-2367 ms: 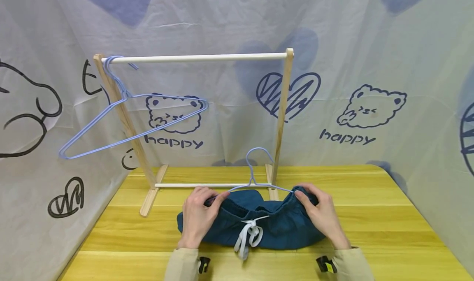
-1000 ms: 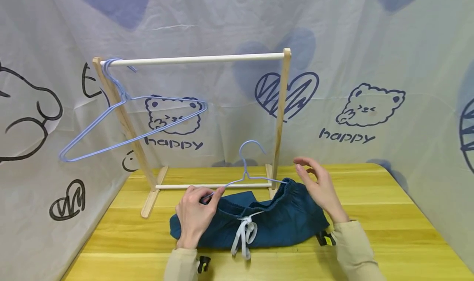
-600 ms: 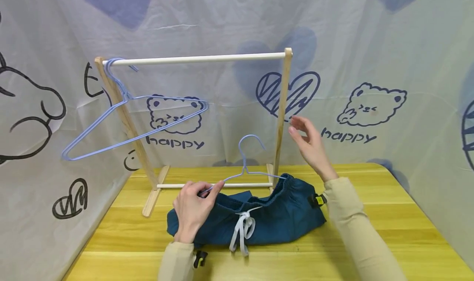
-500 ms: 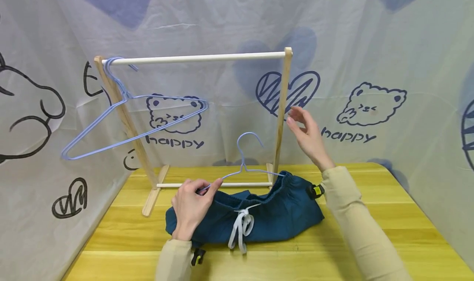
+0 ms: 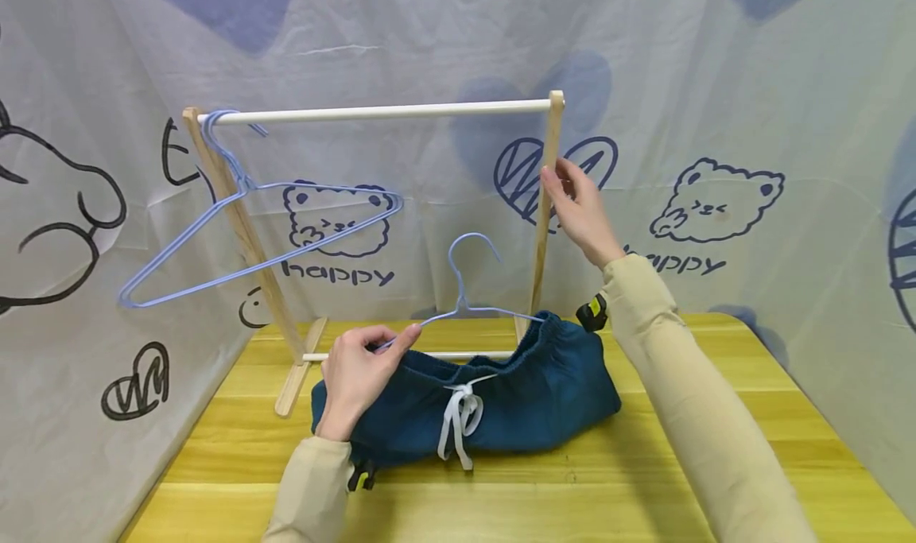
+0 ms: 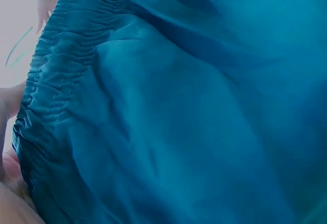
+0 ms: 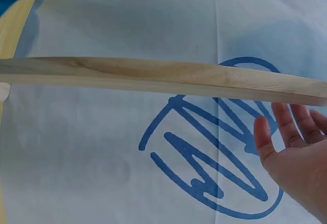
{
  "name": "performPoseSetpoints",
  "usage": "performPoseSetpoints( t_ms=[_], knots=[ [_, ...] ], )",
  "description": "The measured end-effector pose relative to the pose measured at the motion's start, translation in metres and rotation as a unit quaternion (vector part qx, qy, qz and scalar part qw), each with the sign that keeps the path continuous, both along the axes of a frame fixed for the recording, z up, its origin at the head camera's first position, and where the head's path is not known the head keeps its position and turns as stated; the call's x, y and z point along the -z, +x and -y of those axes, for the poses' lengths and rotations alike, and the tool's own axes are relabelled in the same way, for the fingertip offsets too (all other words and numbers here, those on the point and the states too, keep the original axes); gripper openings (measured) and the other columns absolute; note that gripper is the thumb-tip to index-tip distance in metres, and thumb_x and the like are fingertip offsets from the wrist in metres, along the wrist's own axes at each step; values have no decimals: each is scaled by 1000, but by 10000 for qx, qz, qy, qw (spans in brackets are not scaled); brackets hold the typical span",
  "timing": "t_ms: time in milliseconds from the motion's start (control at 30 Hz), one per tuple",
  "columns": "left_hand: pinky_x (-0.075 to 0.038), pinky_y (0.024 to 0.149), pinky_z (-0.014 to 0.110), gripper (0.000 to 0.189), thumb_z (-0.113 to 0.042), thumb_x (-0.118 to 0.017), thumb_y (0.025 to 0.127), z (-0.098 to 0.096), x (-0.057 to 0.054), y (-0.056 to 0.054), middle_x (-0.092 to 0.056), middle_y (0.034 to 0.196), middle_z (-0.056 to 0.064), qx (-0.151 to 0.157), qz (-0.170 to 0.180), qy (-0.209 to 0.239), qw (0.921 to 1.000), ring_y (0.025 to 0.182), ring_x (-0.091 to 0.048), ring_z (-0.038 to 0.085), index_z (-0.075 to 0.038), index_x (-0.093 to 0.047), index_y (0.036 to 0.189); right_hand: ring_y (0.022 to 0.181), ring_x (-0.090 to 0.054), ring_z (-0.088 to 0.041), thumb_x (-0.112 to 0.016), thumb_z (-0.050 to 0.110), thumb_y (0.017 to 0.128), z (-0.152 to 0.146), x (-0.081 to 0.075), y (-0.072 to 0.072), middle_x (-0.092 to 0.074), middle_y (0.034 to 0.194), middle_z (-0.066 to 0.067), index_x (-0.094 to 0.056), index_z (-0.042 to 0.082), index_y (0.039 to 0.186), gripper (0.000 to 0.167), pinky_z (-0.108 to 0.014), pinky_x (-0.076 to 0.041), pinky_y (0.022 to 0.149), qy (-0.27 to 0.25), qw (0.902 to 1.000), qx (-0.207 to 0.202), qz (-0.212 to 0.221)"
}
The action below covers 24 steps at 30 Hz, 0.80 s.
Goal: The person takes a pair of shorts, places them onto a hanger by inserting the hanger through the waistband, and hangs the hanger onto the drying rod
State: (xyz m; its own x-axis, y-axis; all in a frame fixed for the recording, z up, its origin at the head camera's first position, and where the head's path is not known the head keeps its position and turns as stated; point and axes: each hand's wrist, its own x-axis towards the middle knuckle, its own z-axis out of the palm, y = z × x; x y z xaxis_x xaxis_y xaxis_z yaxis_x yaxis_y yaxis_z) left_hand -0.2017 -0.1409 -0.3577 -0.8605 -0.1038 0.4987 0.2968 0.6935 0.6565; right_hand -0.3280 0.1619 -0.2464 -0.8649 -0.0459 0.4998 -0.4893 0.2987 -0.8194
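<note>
My left hand (image 5: 361, 376) pinches one arm of a blue wire hanger (image 5: 459, 292) together with the waistband of dark teal shorts (image 5: 529, 404). The hanger's other arm runs into the far side of the waistband, and its hook points up. A white drawstring (image 5: 461, 416) is tied in a bow at the front. In the left wrist view the gathered teal shorts (image 6: 168, 106) fill most of the picture. My right hand (image 5: 581, 213) is raised beside the rack's right post (image 5: 541, 249), fingers loosely bent and holding nothing. Whether its fingertips touch the post, I cannot tell.
A wooden rack with a white top bar (image 5: 379, 114) stands on the wooden table (image 5: 716, 447). Blue hangers (image 5: 193, 288) hang at the bar's left end. A lower bar (image 5: 458, 355) joins the rack's feet. A printed cloth (image 5: 429, 42) hangs behind.
My right hand has let go of the shorts' waistband and risen to the rack's right post. My left hand has lifted the hanger and shorts slightly, up and to the left.
</note>
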Motion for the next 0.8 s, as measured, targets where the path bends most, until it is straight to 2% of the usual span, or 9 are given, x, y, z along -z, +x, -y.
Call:
performPoseSetpoints(
  t_ms=[200,267,367,533,667,800],
  knots=[
    [-22,46,24,32,-45,-76,87,6,-13,-3,-62,61,0,223,331,51,9992,54,-49,14,-18,-76,70,91,-53,-12,-47,31,107,3,-4,-5,-60,100,-3,-56,-8,129,45,-28,-46,83,132,9998,80,-100],
    [-25,47,24,32,-46,-75,88,8,-17,-3,-65,63,0,268,391,61,9989,56,-51,14,-18,-77,71,89,-53,-12,-48,31,106,3,-4,-6,-60,98,-3,-56,-8,127,44,-27,-46,82,235,9996,94,-101],
    [-29,50,25,32,-44,-75,89,13,-23,-3,-67,65,1,351,369,118,9986,56,-51,16,-17,-78,72,88,-53,-10,-49,30,106,1,-4,-8,-61,101,-10,-56,-7,126,43,-23,-45,81,365,9993,65,-57],
    [-30,60,31,36,-49,-73,89,22,-37,-1,-67,66,2,173,404,103,9990,60,-52,18,-17,-78,73,87,-53,-8,-48,28,106,-1,-5,-11,-61,102,-13,-54,-8,125,41,-22,-45,81,489,9988,-61,-28],
    [-31,60,34,41,-54,-70,90,30,-52,2,-68,69,2,4,508,37,9987,69,-56,19,-16,-78,75,88,-53,-8,-48,27,107,-4,-6,-12,-60,100,-10,-54,-8,125,40,-22,-44,82,481,9988,-129,-1],
    [-32,57,32,45,-57,-69,89,35,-68,5,-66,69,0,-137,521,-30,9985,70,-55,20,-15,-78,75,90,-52,-10,-48,29,106,-4,-7,-12,-60,99,-5,-53,-8,125,41,-24,-44,84,475,9987,-181,60]
  ],
)
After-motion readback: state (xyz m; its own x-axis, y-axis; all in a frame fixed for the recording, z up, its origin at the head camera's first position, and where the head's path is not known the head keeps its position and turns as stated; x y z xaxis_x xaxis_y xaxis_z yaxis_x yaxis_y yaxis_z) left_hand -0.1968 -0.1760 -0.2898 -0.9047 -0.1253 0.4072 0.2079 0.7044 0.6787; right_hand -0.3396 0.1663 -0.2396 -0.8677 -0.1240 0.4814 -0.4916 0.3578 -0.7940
